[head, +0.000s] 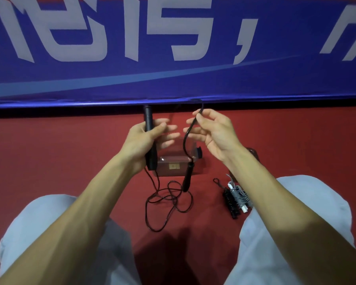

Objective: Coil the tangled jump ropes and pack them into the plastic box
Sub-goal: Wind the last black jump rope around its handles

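Note:
My left hand [146, 138] grips a black jump-rope handle [149, 128] upright in its palm, fingers partly spread. My right hand [212, 132] pinches the black cord [187, 136] between thumb and forefinger, so a loop arches above it. The second black handle [187, 177] dangles from that cord in front of the clear plastic box [174, 166], which stands on the red floor under my hands. Slack cord [169, 204] lies in loose loops on the floor between my knees. A coiled black rope [230, 200] and a coiled grey rope [241, 197] lie side by side at the right.
A blue banner with white characters [173, 58] runs along the wall just beyond the box. My knees in light trousers [56, 233] flank the floor space. A dark brown object [253, 153] shows behind my right wrist.

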Demonstrator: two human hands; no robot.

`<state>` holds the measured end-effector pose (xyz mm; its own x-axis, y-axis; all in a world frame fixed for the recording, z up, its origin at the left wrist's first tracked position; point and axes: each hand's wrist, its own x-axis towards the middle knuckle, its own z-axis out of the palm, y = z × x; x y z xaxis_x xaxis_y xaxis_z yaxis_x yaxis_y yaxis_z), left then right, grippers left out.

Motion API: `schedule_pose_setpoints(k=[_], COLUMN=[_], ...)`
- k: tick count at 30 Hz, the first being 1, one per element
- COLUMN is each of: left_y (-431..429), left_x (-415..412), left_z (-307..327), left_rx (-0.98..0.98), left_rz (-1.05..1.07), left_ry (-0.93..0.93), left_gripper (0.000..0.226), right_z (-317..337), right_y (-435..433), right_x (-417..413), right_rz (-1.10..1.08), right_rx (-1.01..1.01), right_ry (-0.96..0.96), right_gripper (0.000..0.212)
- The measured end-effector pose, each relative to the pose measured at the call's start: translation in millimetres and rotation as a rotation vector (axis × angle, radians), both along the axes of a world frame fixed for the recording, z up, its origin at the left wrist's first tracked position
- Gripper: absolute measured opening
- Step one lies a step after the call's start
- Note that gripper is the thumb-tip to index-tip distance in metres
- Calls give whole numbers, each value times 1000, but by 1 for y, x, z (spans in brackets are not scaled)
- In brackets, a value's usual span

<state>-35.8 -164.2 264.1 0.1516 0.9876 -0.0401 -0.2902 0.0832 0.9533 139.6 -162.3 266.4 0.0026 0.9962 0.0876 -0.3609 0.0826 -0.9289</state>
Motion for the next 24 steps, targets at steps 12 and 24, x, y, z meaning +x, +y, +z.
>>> schedule_pose_setpoints(k=[12,24], left_y=[-22,-8], left_x=[20,18], left_z=[-10,-3], left_rx=[159,87], left_rz=[-362,44], left_ry=[326,-62], left_gripper=[19,8], right_z=[8,-10], right_y=[4,1], right_x=[11,7], right_rz=[-57,68], right_rx=[59,-139], right_ry=[328,-559], right_gripper=[15,30])
